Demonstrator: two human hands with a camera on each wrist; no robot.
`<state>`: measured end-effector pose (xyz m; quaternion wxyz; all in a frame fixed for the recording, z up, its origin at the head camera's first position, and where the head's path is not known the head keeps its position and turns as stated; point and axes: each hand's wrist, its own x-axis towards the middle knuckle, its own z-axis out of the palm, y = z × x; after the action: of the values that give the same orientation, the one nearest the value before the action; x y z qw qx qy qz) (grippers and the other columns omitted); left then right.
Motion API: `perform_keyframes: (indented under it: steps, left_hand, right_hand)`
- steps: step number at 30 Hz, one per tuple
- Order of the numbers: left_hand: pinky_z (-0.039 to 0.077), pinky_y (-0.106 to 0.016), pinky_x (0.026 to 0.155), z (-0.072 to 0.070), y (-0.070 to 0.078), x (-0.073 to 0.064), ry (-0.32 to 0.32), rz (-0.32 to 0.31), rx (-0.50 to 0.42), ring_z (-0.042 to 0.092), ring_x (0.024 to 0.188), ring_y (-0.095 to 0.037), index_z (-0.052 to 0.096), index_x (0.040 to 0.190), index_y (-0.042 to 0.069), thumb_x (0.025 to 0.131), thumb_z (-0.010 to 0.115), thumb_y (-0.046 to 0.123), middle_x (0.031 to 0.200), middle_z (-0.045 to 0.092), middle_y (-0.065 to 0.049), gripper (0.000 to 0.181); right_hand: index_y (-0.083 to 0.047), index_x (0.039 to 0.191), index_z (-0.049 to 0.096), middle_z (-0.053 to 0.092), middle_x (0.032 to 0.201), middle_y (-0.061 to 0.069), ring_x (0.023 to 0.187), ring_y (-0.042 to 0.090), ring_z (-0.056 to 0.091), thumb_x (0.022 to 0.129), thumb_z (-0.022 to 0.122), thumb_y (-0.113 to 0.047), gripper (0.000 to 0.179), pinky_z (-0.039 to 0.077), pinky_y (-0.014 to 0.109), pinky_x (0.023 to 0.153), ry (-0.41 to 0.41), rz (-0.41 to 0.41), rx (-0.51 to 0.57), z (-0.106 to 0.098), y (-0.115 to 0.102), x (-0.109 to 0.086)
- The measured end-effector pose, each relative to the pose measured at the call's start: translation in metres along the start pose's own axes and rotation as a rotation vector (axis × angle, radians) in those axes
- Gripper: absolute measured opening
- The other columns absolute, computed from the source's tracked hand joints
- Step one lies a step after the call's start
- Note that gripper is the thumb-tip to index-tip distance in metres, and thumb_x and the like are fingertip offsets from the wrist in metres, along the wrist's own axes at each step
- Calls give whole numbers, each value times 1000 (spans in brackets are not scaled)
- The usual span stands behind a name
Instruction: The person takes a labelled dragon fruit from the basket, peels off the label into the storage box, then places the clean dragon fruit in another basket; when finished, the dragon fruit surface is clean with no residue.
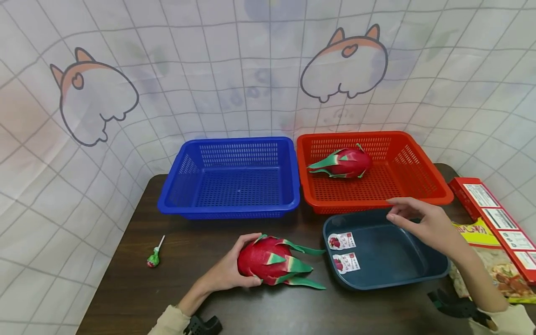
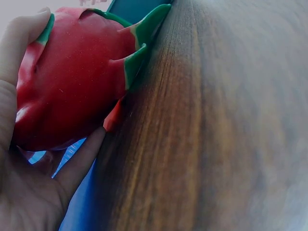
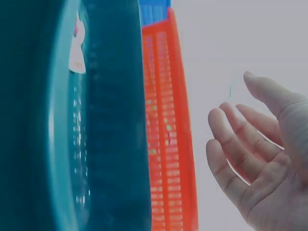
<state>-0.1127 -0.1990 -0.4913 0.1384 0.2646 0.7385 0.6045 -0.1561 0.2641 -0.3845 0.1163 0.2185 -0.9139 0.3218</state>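
My left hand (image 1: 230,270) grips a red dragon fruit (image 1: 268,260) by its rounded end, thumb on one side and fingers on the other. Its green-tipped leaves point right, toward a dark blue-green tray (image 1: 389,260). In the left wrist view the dragon fruit (image 2: 72,82) fills the palm, low over the wooden table. Above the tray's far right part hovers my right hand (image 1: 431,228), its fingers loosely bent with nothing visible between them. The right wrist view shows that hand (image 3: 260,154) beyond the tray's rim. Two small dragon fruit stickers (image 1: 344,251) lie at the tray's left end.
A blue basket (image 1: 238,186) stands at the back. Beside it, a red basket (image 1: 377,190) holds another dragon fruit (image 1: 351,162). At right lie a red box (image 1: 496,223) and a yellow-topped food packet (image 1: 494,265). A lollipop (image 1: 154,256) rests on the table's left.
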Motion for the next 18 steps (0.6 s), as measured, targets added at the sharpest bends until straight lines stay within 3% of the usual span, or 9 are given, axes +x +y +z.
perform_keyframes:
  steps: [7, 12, 15, 18]
  left_hand:
    - [54, -26, 91, 0, 0, -1, 6, -7, 1, 47, 124, -12, 28, 147, 24, 77, 81, 16, 147, 38, -7, 88]
    - [54, -26, 91, 0, 0, 0, 1, -12, 2, 47, 124, -13, 28, 147, 25, 77, 81, 15, 147, 38, -7, 88]
    - [53, -25, 92, 0, 0, 0, 3, -14, 14, 47, 124, -13, 28, 147, 25, 77, 81, 15, 147, 38, -7, 88]
    - [53, -25, 92, 0, 1, -1, 10, -2, 26, 48, 123, -12, 28, 147, 24, 77, 81, 15, 147, 39, -8, 88]
  right_hand:
    - [-8, 123, 63, 58, 90, -32, 78, -16, 53, 85, 74, -12, 40, 43, 1, 70, 100, 89, -4, -11, 15, -3]
    - [-7, 123, 63, 52, 95, -39, 82, -22, 50, 85, 72, -9, 39, 40, -4, 70, 220, 114, -10, -16, 28, -7]
    - [-4, 123, 63, 52, 100, -31, 81, -25, 46, 84, 73, -8, 41, 39, -5, 69, 278, 118, -47, -18, 38, -9]
    - [0, 123, 62, 58, 106, -7, 80, -26, 43, 82, 74, -7, 43, 37, -5, 68, 320, 101, -64, -21, 47, -9]
